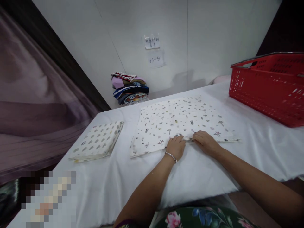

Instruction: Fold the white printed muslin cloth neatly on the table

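Green floral clothing [204, 218] sits lowest and closest, along the bottom edge of the view, with both forearms reaching past it over a white-covered table [201, 180]. Between the folded cloth [99, 139] on the left and the red basket [266, 98] on the right lies the printed cloth [178, 120], spread flat in a broad rectangle, its near edge under the person's fingers. Handling that edge well calls for lining up the layers evenly, keeping both hands level with each other, and working outward toward the corners so that no crease is trapped; a light, even pull should suit such thin-looking fabric, while a hard tug could skew it. Left hand [176, 146], with a bracelet [171, 156] at its wrist, rests on the near edge with fingers close together and slightly bent. Right hand [204, 142] touches the same edge just beside it, a small gap between the two, its fingers likewise drawn together and curled. Whether either thumb pinches the fabric from below cannot be told, since the undersides are hidden.
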`<action>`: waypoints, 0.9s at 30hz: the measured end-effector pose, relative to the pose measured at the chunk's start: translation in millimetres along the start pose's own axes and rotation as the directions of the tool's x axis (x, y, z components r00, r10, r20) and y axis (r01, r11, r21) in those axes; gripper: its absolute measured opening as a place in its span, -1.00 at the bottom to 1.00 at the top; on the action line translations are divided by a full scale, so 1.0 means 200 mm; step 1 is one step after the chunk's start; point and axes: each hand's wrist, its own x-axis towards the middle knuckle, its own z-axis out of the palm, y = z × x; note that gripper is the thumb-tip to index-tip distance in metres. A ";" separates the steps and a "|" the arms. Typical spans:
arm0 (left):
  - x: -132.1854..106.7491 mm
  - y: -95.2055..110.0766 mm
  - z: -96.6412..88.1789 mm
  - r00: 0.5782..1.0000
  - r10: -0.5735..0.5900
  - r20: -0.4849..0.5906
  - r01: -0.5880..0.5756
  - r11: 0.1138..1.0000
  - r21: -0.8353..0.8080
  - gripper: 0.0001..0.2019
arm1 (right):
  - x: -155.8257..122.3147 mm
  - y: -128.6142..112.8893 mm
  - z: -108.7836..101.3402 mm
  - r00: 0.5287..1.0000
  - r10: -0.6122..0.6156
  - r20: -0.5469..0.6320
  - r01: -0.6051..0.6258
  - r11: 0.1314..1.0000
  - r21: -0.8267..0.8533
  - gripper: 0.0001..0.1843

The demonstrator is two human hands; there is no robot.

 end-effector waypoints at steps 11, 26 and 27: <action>0.04 0.00 0.04 0.998 0.011 -0.060 -0.015 0.999 -0.051 -0.80 | 0.00 0.00 0.00 1.000 -0.028 0.004 0.028 0.998 0.053 -0.82; 0.04 -0.01 0.02 0.998 -0.037 -0.049 0.029 0.989 -0.144 -0.89 | -0.03 0.05 0.05 0.996 -0.078 -0.042 0.076 0.995 -0.057 -0.80; 0.03 -0.01 0.02 0.998 -0.014 -0.066 0.005 0.991 -0.136 -0.88 | -0.03 0.05 0.04 0.996 -0.078 -0.038 0.076 0.995 -0.060 -0.79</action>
